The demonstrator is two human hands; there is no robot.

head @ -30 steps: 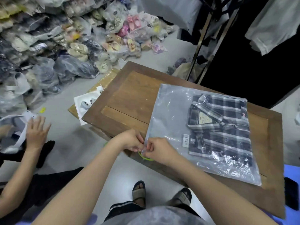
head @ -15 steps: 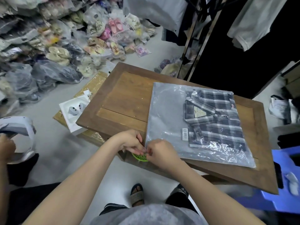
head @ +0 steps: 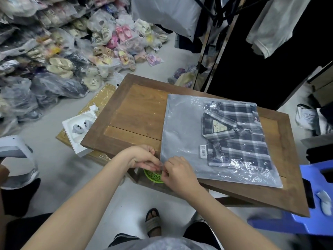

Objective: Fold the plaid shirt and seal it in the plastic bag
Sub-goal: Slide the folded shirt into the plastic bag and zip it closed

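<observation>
Since the earlier frames the view has swung toward the right, so the blue stool (head: 306,204) now shows at the lower right and the other person's hand at the left edge has gone from sight; the 2 hands have stayed together at the same near-left corner of the bag. The left hand (head: 142,157) and the right hand (head: 177,173) meet fingertip to fingertip there, each pinching the edge of the plastic bag (head: 182,130) at the rim of the surface (head: 137,112), with a green perforated object (head: 153,176) just below them. The bag lies flat on the right half of the wooden surface, and the folded plaid shirt (head: 239,134) sits inside it toward the far-right side, collar and label facing up, with a barcode sticker (head: 203,151) on the bag beside it. The left half of the surface is bare wood. On the floor to the left of the surface lies a white box (head: 77,130) holding 2 small grey items, on top of a flat brown package. Beyond it, heaps of bagged sandals and slippers (head: 72,51) fill the far-left of the room. Pale garments (head: 275,27) hang against a dark background at the upper right, beside a metal rack (head: 210,56). A sandalled foot (head: 152,222) rests on the grey floor below.
</observation>
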